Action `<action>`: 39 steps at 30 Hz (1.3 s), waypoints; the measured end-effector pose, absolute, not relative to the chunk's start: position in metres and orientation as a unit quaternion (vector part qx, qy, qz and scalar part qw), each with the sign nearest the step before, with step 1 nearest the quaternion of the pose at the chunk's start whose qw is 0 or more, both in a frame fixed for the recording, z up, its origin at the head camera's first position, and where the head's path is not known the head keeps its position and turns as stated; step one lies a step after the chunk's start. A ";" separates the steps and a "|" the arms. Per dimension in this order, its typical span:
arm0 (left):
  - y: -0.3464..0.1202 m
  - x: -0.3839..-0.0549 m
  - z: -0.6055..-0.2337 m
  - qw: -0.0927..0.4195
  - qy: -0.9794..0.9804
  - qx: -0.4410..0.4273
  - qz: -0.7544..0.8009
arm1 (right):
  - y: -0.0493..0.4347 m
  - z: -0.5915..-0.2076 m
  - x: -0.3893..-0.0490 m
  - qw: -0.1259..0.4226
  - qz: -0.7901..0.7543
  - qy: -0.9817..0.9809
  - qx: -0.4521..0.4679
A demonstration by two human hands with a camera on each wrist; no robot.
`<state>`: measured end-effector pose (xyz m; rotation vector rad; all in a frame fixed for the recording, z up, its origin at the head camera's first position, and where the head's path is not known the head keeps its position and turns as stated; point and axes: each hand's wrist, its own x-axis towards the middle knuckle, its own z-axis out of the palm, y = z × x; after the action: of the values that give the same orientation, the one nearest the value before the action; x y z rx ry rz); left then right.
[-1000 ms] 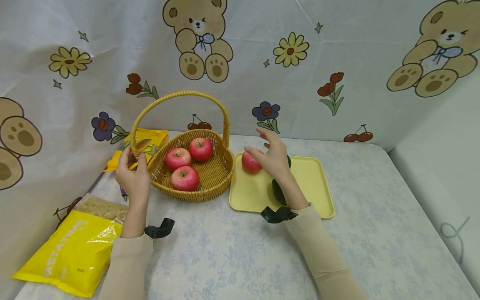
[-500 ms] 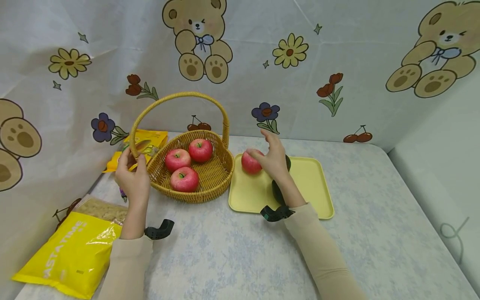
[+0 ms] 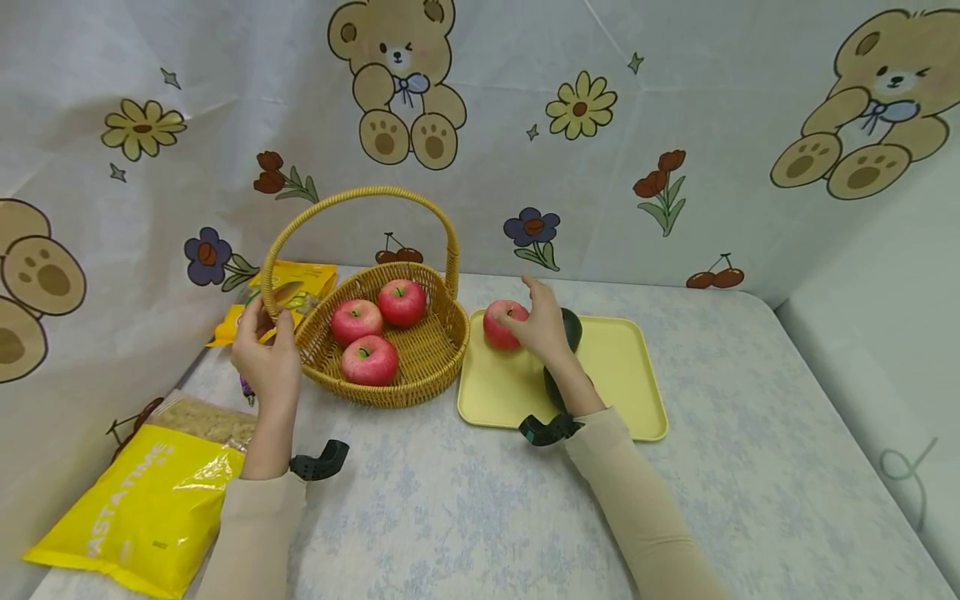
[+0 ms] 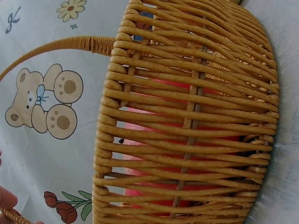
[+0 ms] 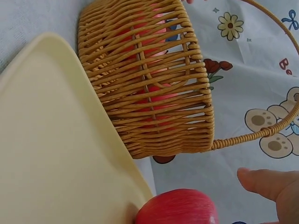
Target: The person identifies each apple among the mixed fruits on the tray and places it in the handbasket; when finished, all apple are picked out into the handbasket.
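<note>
My left hand point(image 3: 268, 362) grips the left end of the tall handle point(image 3: 375, 192) of a woven basket point(image 3: 390, 395). Inside the basket lie three red apples point(image 3: 369, 360). Over a yellow tray point(image 3: 626, 400), my right hand point(image 3: 547, 333) reaches with thumb and fingers spread, beside another red apple point(image 3: 498, 325) at the tray's far left corner. In the right wrist view the thumb point(image 5: 268, 183) stands apart from that apple point(image 5: 180, 208). Two dark green rounded things point(image 3: 572, 327) lie on the tray, partly hidden by the right hand and wrist.
A yellow bag of pasta point(image 3: 142, 500) lies at the front left. Another yellow packet point(image 3: 307, 277) sits behind the basket's left side. A cloth printed with bears and flowers hangs behind the table point(image 3: 435, 517); a thin cord point(image 3: 911, 471) is at the right.
My right hand has come down a little toward the apple on the tray, its thumb lower, and more of the dark green things shows. My left hand keeps its grip on the handle.
</note>
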<state>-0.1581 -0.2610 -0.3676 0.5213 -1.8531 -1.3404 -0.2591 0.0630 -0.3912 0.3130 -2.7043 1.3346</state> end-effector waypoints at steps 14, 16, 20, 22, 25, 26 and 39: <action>-0.261 -0.159 -0.368 0.390 -0.728 0.203 -0.526 | 0.060 -0.402 -0.264 0.007 0.413 -0.907 0.082; -0.261 -0.159 -0.368 0.389 -0.728 0.203 -0.527 | 0.059 -0.403 -0.264 0.001 0.411 -0.909 0.077; -0.261 -0.159 -0.368 0.390 -0.728 0.202 -0.526 | 0.059 -0.406 -0.265 -0.005 0.409 -0.909 0.076; -0.261 -0.159 -0.368 0.393 -0.728 0.203 -0.524 | 0.059 -0.407 -0.265 -0.008 0.409 -0.909 0.077; -0.261 -0.159 -0.368 0.394 -0.728 0.204 -0.522 | 0.059 -0.409 -0.266 -0.016 0.406 -0.910 0.077; -0.261 -0.159 -0.368 0.394 -0.728 0.204 -0.522 | 0.058 -0.409 -0.266 -0.020 0.405 -0.911 0.076; -0.261 -0.158 -0.367 0.386 -0.730 0.205 -0.525 | 0.053 -0.409 -0.262 -0.041 0.376 -0.924 0.062</action>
<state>-0.1577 -0.2615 -0.3673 0.5230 -1.8581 -1.3376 -0.2617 0.0534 -0.4089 0.1991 -2.9805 1.2116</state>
